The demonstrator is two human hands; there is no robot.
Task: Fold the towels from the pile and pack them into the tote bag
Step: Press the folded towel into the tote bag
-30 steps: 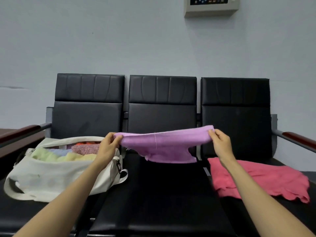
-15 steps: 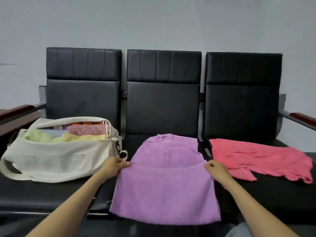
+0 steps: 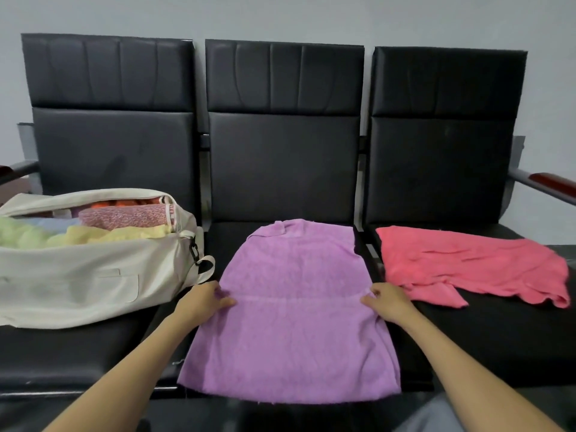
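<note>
The purple towel [image 3: 290,316] is now lying spread on the middle seat of the black padded surface [image 3: 498,335], its near edge drooping a little over the front. A second ago it was hanging in the air, stretched between both hands. Since then the person has been bringing it down, and over the last half second it has barely been shifting.

The left hand [image 3: 202,302] is pinching the towel's left edge about halfway along its length, fingers curled onto the cloth. The right hand [image 3: 388,302] is doing the same on the right edge. A faint crease is running across the towel between the two hands.

To me this looks like the laying-out being finished and the first fold being set up, probably along that crease, though which half will be going over I cannot say. The far left corner is sitting slightly turned over, so it may be needing a smoothing.

The cream tote bag [image 3: 78,275] is sitting open on the left seat, just beside the left hand, with folded towels [image 3: 124,218] already filling it. The coral towel [image 3: 467,266] is waiting rumpled and unfolded on the right seat, so at least two towels are remaining.
</note>
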